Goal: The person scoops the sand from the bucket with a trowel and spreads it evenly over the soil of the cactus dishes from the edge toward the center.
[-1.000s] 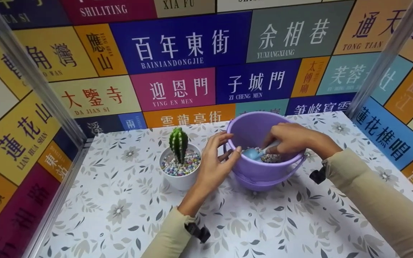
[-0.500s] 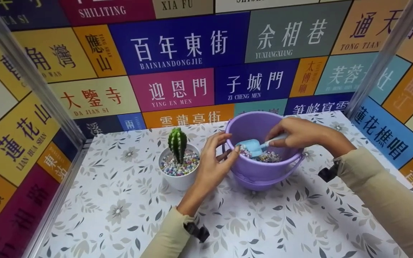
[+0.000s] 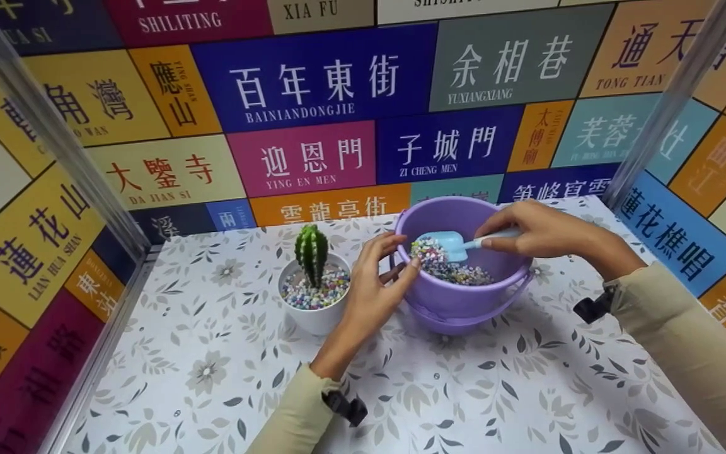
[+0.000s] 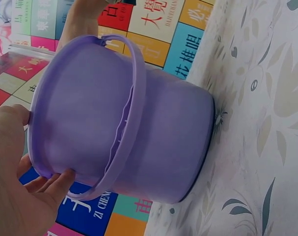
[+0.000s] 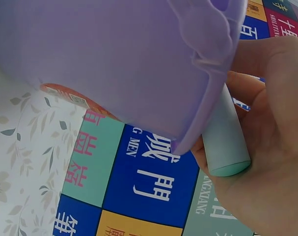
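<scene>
My right hand [image 3: 539, 232] grips the handle of a light-blue scoop [image 3: 454, 244] over the mouth of a purple bucket [image 3: 464, 301]. Small multicoloured pebbles [image 3: 429, 251] fill the scoop's blade, and more lie inside the bucket. The handle's rounded end shows in the right wrist view, in the right hand [image 5: 271, 132], close by the bucket's rim. On the bucket's left side my left hand [image 3: 379, 290] holds the rim between thumb and fingers. The left wrist view shows that hand [image 4: 26, 172] against the rim, beside the hanging bucket handle [image 4: 131, 113].
A white pot [image 3: 314, 318] with a green cactus [image 3: 311, 253] and coloured pebbles stands just left of the left hand. The table has a floral cover [image 3: 212, 391]. Behind it rises a wall of coloured signs [image 3: 312, 75], with clear upright strips at both corners.
The scoop has come up out of the pebbles and now carries a heap of them. My right hand has shifted up and right; the left hand stays on the rim.
</scene>
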The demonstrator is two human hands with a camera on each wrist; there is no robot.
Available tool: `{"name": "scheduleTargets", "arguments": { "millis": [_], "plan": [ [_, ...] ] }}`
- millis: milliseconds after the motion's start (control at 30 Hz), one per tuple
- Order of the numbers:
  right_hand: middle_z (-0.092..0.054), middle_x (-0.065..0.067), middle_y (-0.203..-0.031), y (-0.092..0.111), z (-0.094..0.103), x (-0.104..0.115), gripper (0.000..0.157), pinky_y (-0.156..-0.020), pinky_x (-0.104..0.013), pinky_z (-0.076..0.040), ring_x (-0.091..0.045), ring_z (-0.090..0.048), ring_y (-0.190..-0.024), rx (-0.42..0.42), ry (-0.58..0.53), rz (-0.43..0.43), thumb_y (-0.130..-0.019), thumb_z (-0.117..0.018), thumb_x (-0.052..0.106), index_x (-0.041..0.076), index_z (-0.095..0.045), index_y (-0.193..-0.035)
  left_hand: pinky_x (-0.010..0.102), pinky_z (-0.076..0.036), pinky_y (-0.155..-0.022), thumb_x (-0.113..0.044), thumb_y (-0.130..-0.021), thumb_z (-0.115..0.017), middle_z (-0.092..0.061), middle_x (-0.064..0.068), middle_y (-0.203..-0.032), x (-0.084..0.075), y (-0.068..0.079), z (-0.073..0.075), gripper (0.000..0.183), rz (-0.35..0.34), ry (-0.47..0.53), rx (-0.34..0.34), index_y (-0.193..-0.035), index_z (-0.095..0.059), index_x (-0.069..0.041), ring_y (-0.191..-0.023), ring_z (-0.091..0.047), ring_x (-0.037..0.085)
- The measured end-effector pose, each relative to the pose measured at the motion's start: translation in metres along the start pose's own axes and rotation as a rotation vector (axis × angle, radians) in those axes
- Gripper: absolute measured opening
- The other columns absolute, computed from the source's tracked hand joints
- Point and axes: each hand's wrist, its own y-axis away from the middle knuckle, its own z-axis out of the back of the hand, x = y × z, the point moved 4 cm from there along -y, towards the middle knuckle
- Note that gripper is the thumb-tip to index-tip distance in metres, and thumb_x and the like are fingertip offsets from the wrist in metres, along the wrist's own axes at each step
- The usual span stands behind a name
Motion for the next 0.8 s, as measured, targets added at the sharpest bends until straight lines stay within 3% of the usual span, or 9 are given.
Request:
{"name": "scheduleTargets", "arguments": {
  "millis": [267,433,600,800],
  "plan": [
    [-0.081,-0.011,-0.122,0.005,0.003,0.001,0.023,-0.086,-0.025,-0.062,-0.03,-0.075,-0.114,-0.013,-0.008,-0.003,-0.103,-0.075,0.021,0.012,-0.083,-0.123,0.028,-0.059,-0.105,-0.029,-0.101,-0.079,-0.056,0.013,-0.154,-0.004,0.0,0.0,0.051,-0.013,-0.041,0.001,-0.144,-0.064,-0.006,-0.138,-0.064,0.029],
    [-0.081,-0.01,-0.121,0.005,0.004,0.003,0.023,-0.085,-0.025,-0.063,-0.028,-0.075,-0.112,-0.014,-0.008,-0.001,-0.103,-0.075,0.022,0.013,-0.083,-0.123,0.033,-0.056,-0.112,-0.026,-0.1,-0.079,-0.058,0.015,-0.152,-0.011,0.001,0.004,0.049,-0.095,-0.14,-0.024,-0.142,-0.065,-0.005,-0.14,-0.061,0.025],
    [-0.082,-0.007,-0.117,0.004,0.008,0.009,0.022,-0.082,-0.025,-0.062,-0.022,-0.076,-0.104,-0.024,-0.005,0.006,-0.103,-0.075,0.023,0.014,-0.083,-0.122,0.035,-0.054,-0.117,-0.02,-0.1,-0.078,-0.061,0.01,-0.151,-0.033,0.002,0.015,0.046,-0.201,-0.243,-0.052,-0.143,-0.066,-0.008,-0.143,-0.058,0.022],
    [-0.083,-0.002,-0.113,0.0,0.013,0.02,0.019,-0.083,-0.025,-0.061,-0.018,-0.076,-0.1,-0.048,0.003,0.041,-0.104,-0.075,0.025,0.019,-0.084,-0.119,0.033,-0.048,-0.122,-0.016,-0.1,-0.076,-0.068,0.005,-0.144,-0.07,0.004,0.036,0.045,-0.286,-0.25,-0.08,-0.144,-0.066,-0.009,-0.14,-0.061,0.016]
  ]
}}
